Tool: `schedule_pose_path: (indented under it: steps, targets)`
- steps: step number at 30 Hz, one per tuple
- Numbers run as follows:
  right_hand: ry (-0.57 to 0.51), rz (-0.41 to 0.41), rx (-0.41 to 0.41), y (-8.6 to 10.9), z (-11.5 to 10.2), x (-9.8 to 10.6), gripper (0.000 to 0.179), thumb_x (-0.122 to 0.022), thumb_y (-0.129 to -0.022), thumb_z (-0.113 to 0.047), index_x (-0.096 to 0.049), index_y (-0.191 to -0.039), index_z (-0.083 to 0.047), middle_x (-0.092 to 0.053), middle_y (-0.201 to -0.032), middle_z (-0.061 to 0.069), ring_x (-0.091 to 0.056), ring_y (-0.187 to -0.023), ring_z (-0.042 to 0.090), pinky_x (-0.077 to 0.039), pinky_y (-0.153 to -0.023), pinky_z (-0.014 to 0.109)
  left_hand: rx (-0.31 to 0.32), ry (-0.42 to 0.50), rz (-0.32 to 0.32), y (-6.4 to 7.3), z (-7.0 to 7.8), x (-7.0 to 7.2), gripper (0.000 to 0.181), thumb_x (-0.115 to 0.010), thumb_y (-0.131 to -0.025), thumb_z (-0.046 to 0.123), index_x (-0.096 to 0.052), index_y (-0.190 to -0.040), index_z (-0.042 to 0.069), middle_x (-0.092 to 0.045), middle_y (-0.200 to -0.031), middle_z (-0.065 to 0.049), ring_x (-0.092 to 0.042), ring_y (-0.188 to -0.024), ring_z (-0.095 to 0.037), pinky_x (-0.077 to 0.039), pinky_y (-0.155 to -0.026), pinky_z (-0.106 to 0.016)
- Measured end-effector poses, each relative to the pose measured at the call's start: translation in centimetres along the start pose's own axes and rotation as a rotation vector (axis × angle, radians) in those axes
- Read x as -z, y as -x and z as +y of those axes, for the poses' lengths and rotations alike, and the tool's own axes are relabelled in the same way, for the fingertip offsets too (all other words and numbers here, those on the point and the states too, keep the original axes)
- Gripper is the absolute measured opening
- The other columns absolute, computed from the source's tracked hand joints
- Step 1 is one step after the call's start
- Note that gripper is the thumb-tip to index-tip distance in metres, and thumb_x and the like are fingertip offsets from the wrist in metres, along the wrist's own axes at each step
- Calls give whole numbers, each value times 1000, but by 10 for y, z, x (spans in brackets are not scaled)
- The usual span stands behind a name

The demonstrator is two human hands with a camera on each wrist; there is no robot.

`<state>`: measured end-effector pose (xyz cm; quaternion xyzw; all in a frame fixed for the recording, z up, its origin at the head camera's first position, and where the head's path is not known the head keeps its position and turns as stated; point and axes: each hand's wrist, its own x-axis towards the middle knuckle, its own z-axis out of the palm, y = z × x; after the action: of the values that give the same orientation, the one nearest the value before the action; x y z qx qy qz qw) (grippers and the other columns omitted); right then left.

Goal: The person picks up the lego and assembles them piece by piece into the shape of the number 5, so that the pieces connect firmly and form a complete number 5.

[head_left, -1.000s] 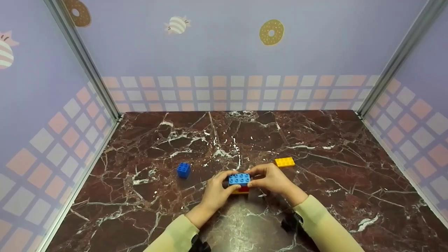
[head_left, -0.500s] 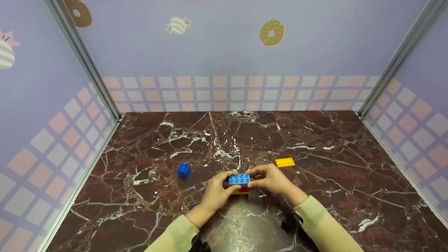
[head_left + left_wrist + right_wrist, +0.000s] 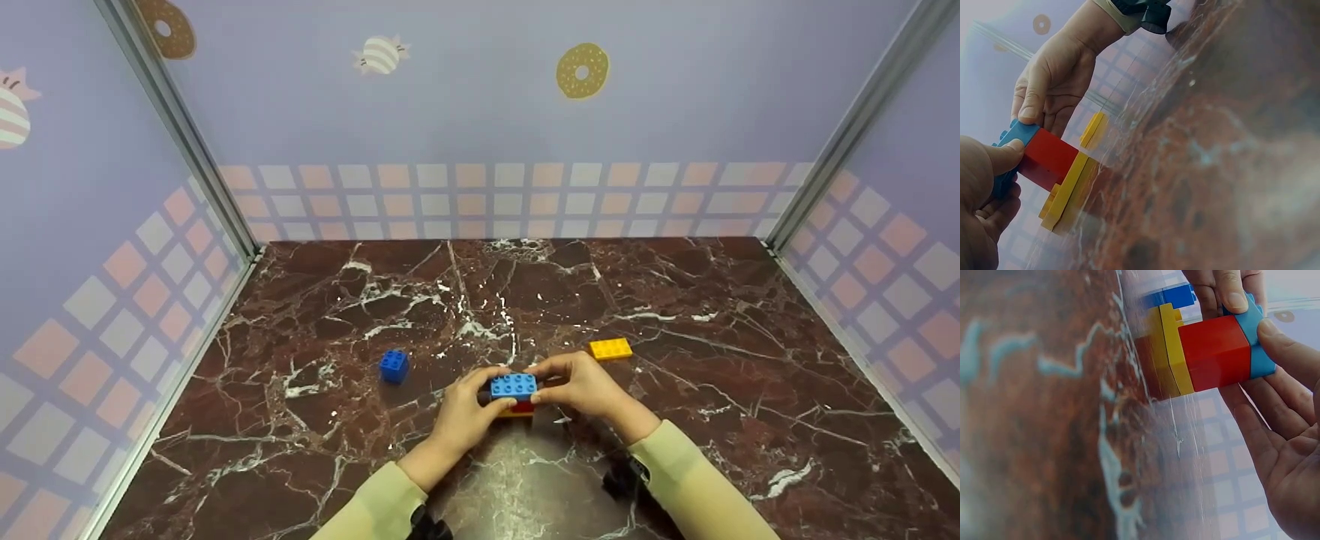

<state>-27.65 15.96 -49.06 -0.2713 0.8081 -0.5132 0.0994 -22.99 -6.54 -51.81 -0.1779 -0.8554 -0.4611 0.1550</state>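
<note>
A small stack of toy building bricks stands on the table in front of me. Its base is a flat yellow brick [image 3: 1069, 191], partly hidden in the head view. A red brick [image 3: 1216, 351] sits on that, toward one end in the left wrist view. Lying across the top, against the red one with no gap visible, is a light blue brick [image 3: 514, 385] with studs up. My left hand [image 3: 463, 411] pinches its left end between thumb and fingers. At its right end, my right hand [image 3: 583, 385] pinches it the same way.
A dark blue brick [image 3: 394, 366] stands on the marbled table [image 3: 322, 480] left of the stack. Beyond my right hand lies a loose flat yellow brick [image 3: 610, 349]. Patterned walls [image 3: 480, 112] enclose the table at the back and both sides.
</note>
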Motion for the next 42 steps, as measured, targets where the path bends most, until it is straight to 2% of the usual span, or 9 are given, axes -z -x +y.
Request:
schedule_pose_path:
  steps: [3,6,10,17,22,25,33,42]
  targets:
    - [8,7,6,-2,10,0,32,-80,-84,3,-72,-114,12,-74,-108,30,-75,-95,35,-58,-75,15,-12,-4,4,0,-1,-1,41,-86,-80,17,-73,-118,10,-76,-118,-11,-71,-111,-29,-56,-99,-46]
    - [20,9,2,-2,10,0,32,-80,-84,4,-71,-113,14,-73,-108,32,-74,-97,40,-57,-75,14,-16,0,5,0,-2,-1,40,-86,-80,17,-73,-118,10,-76,-118,-11,-71,-111,-30,-55,-100,-47]
    - [29,9,5,-2,11,0,33,-82,-84,-1,-73,-114,9,-75,-109,27,-74,-97,37,-58,-76,15,-16,10,8,0,-2,-1,41,-86,-80,17,-73,-118,10,-76,-119,-11,-71,-112,-30,-55,-101,-47]
    - [64,17,37,-1,11,-1,33,-85,-84,-10,-75,-113,4,-77,-107,22,-75,-97,35,-61,-81,24,-6,26,1,0,-4,-1,41,-85,-82,18,-72,-119,9,-75,-119,-12,-71,-112,-30,-55,-100,-47]
    - [72,27,58,-3,12,-3,32,-82,-87,-9,-74,-114,4,-76,-111,23,-75,-100,36,-64,-86,36,15,60,-4,-1,-5,1,41,-84,-82,15,-72,-121,7,-74,-122,-11,-70,-115,-30,-55,-101,-47]
    - [84,31,61,-3,11,-3,31,-82,-87,-9,-74,-114,4,-76,-111,22,-75,-101,36,-63,-88,42,34,98,-9,-1,-6,1,42,-84,-82,15,-72,-121,8,-74,-124,-10,-69,-118,-28,-55,-103,-44]
    - [109,34,57,-3,11,-4,32,-82,-87,-11,-75,-115,3,-77,-112,21,-74,-102,35,-63,-89,43,90,261,-20,1,-10,2,45,-82,-87,19,-67,-126,1,-72,-127,-16,-69,-115,-32,-58,-98,-43]
    - [96,37,45,-2,9,-3,33,-83,-86,-10,-75,-114,3,-77,-111,21,-75,-100,34,-63,-88,40,123,315,-23,0,-11,2,41,-81,-88,17,-69,-123,1,-72,-126,-19,-71,-110,-34,-61,-92,-43]
